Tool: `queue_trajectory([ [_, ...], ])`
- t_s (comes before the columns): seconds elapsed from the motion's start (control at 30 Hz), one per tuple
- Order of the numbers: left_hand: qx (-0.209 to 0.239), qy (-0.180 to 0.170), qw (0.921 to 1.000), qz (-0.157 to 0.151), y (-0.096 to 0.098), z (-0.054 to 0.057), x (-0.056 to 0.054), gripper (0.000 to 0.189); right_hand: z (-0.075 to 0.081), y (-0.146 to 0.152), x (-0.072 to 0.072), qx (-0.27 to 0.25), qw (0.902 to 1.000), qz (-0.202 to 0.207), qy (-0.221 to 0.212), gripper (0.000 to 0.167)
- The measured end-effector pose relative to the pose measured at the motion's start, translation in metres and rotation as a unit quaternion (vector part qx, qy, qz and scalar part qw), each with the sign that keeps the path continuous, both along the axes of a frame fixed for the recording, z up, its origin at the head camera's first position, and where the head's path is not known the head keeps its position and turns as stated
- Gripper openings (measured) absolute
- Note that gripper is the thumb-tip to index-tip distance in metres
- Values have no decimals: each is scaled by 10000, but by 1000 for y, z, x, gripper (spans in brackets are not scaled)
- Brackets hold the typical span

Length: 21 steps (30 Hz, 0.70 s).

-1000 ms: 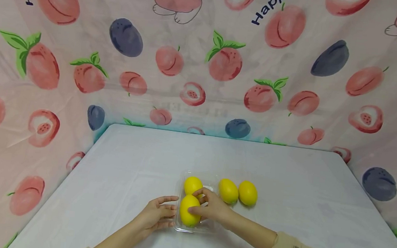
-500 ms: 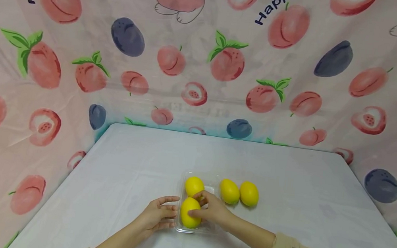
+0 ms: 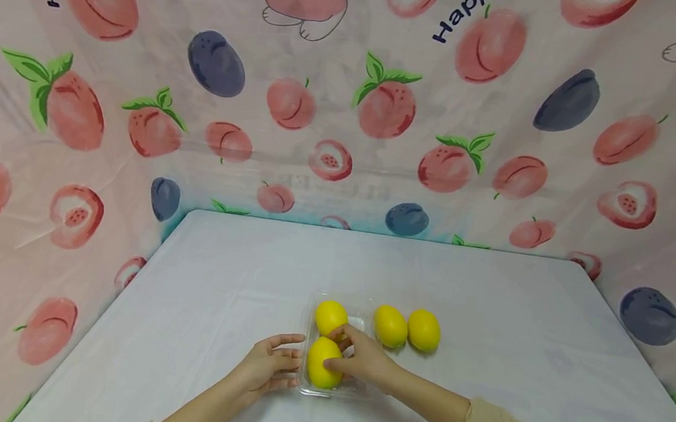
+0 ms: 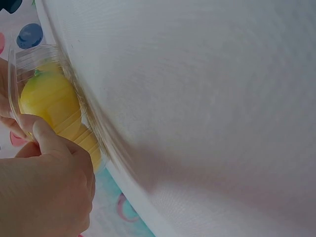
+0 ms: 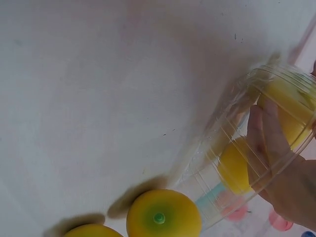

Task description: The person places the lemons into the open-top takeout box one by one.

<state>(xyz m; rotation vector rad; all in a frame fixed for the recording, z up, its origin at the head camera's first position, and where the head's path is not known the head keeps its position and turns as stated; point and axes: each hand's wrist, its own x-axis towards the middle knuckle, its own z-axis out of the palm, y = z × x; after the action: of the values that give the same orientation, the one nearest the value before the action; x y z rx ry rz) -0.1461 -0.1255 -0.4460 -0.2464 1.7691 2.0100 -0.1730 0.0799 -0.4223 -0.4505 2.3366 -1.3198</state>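
A clear plastic container [image 3: 351,395] stands on the white-covered table with two yellow lemons along its left side. My right hand [image 3: 365,355] reaches in from the right and grips the near lemon [image 3: 320,364] between thumb and fingers. Just behind it lies the far lemon [image 3: 330,315]. My left hand [image 3: 265,365] is at the container's left wall, fingertips against the plastic. In the left wrist view the lemon [image 4: 49,98] shows through the ribbed wall. The right wrist view shows the right fingers [image 5: 269,128] inside the container, seen through its side.
To the right of the container, two more lemons lie side by side, one [image 3: 391,326] close to its wall and the other [image 3: 424,331] farther right. A fruit-patterned cloth [image 3: 337,89] hangs behind and beside the table [image 3: 236,255].
The near lemon and the right hand holding it have shifted very slightly toward the front of the container. The left hand stays at the container's wall.
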Motion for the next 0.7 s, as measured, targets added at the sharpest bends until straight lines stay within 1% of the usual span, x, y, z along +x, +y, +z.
queue_trajectory([
  [0.33,-18,24,10000,-62,1,1,-1,49,2,4,2,54,9996,192,213,43],
  [0.5,-33,22,10000,-67,0,1,0,49,4,5,3,118,9996,153,208,43],
  [0.7,-44,39,10000,-80,0,2,0,48,7,7,4,68,9996,119,239,42],
])
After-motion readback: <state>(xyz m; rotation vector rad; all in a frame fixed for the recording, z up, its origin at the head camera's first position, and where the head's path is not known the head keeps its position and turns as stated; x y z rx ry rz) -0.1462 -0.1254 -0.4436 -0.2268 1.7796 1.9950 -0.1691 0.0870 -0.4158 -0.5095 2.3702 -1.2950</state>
